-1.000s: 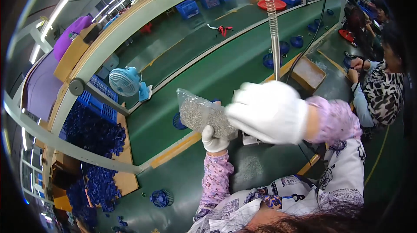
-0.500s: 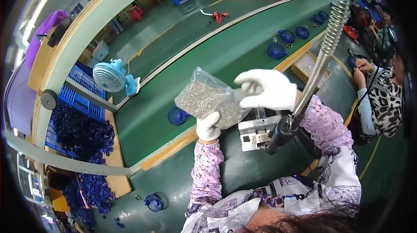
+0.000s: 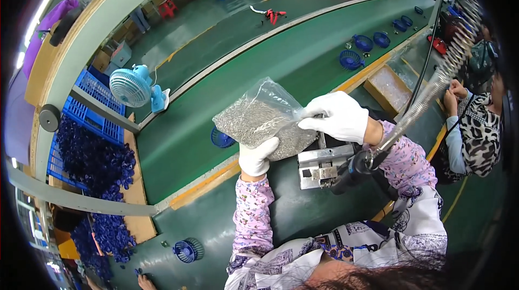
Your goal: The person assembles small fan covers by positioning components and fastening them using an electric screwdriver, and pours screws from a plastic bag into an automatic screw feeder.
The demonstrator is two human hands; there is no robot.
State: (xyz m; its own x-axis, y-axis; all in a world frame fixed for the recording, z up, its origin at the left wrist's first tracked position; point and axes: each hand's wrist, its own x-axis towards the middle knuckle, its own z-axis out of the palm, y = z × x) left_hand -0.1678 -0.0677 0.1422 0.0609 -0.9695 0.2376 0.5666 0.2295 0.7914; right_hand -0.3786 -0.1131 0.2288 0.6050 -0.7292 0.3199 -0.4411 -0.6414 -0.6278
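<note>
A clear plastic bag [image 3: 251,117] of small silvery metal pieces is raised over the near edge of the green belt. My left hand [image 3: 257,157], in a white glove, supports it from below with the thumb across its front. My white-gloved right hand [image 3: 343,118] pinches the bag's right edge between thumb and fingers. Just below the bag sits a metal fixture [image 3: 324,168] on the bench. Beside it, under my right forearm, is a black tool [image 3: 363,163] on a coiled spring [image 3: 432,90], partly hidden.
Blue basket-shaped plastic parts [image 3: 351,60] lie along the green belt [image 3: 189,149]; another blue basket part [image 3: 186,250] is on the bench. Left are a light-blue fan [image 3: 131,87] and a heap of dark-blue parts [image 3: 94,163]. An open carton [image 3: 388,90] and a co-worker [image 3: 478,133] are right.
My right hand has closed on the bag's right edge, its fingers having been spread before. The spring has swung right. A bare hand has appeared at the lower left.
</note>
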